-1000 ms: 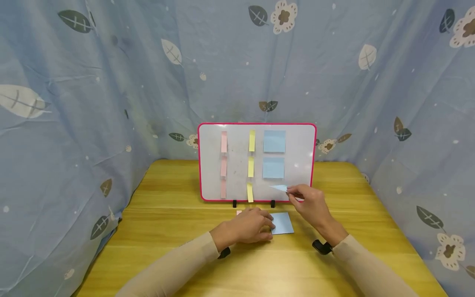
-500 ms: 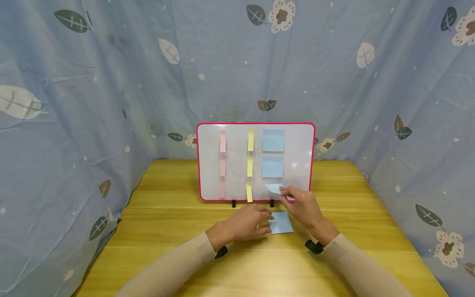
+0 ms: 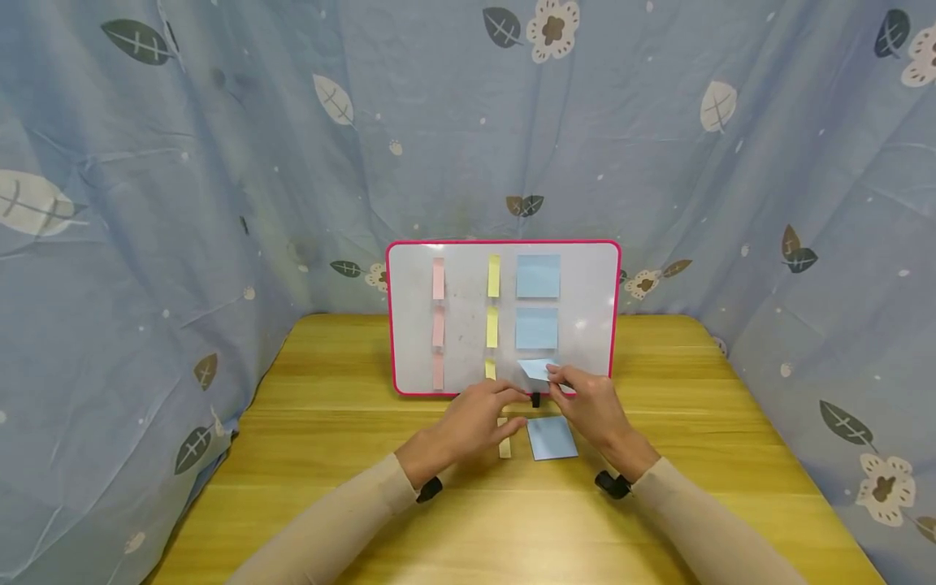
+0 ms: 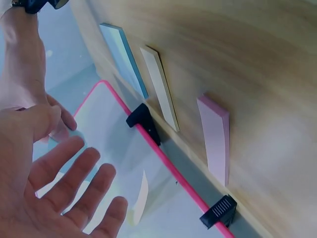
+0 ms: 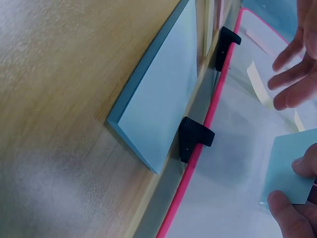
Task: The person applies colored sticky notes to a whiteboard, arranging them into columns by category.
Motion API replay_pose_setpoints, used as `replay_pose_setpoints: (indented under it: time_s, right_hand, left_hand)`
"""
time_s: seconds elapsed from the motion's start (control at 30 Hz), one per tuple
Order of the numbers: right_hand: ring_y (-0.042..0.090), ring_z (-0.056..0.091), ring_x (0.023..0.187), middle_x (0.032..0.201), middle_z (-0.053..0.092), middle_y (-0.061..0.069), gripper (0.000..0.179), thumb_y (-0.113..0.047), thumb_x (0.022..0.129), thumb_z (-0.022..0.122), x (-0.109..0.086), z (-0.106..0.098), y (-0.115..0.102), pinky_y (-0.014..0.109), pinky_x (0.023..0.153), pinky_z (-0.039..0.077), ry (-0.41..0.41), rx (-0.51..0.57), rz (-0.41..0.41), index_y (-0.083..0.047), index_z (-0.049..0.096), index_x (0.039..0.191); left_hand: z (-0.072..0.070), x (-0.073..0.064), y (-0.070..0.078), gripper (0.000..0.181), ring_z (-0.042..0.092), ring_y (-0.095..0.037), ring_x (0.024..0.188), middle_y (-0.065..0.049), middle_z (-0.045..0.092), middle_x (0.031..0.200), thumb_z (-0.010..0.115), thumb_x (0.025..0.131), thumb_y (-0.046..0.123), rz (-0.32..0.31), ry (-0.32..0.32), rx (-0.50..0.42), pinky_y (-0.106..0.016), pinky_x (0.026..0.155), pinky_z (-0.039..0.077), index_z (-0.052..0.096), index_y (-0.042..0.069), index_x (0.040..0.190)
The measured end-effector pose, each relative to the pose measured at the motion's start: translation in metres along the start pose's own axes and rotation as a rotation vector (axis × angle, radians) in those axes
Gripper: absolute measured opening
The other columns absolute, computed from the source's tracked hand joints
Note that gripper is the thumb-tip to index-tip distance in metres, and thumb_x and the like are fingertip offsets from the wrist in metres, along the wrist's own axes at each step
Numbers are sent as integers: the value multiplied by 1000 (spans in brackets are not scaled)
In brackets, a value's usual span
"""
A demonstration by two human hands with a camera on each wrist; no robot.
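Note:
My right hand [image 3: 595, 406] pinches a blue sticky note [image 5: 290, 163] by its edge, in front of the lower right of a whiteboard [image 3: 585, 317] with a pink frame. The note tilts out, below two blue notes [image 3: 537, 328] stuck one above the other. My left hand [image 3: 475, 418] hovers before the board's lower edge with fingers extended, holding nothing; in the left wrist view its fingers [image 4: 94, 193] are spread near the right hand. On the table under the hands lie a blue sticky-note pad [image 3: 552, 439], a narrow yellow pad [image 3: 504, 439] and a pink pad [image 4: 215, 139].
Three pink strips [image 3: 438, 327] and three yellow strips [image 3: 492, 327] hang in columns on the board; the lowest yellow one is partly hidden by the left hand. Black clip feet [image 5: 194, 139] support the board on the wooden table [image 3: 329, 366]. A patterned curtain [image 3: 439, 162] surrounds it.
The left hand has moved up from beside the blue pad toward the board, uncovering the yellow pad. The right hand has shifted slightly left with the note, whose face now shows more.

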State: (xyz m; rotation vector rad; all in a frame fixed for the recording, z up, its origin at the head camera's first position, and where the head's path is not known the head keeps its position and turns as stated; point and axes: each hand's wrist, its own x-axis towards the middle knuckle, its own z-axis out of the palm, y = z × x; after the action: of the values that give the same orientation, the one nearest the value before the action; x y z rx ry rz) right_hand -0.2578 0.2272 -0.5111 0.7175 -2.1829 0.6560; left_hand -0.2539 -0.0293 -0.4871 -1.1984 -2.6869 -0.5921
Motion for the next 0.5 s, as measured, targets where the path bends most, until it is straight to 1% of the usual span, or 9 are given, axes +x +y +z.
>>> replay_pose_setpoints:
  time_s: [0.23,0.5]
  right_hand:
    - [35,90,91,110,90,18,26,14,82,97,1,2,-2,43,76,71,8,5,21,2,82,100]
    - [36,89,89,111,90,18,26,13,83,98,0,4,-3,42,74,71,-20,-7,42,3,82,101]
  left_hand:
    - [-2,1,-6,41,78,-28,130,-4,81,146,81,113,34,-52,72,-13,-45,111,66,79,13,148]
    - [-4,0,-10,47,76,-30,134,-6,80,148,83,111,34,-88,89,5,-47,115,64,76,12,152]
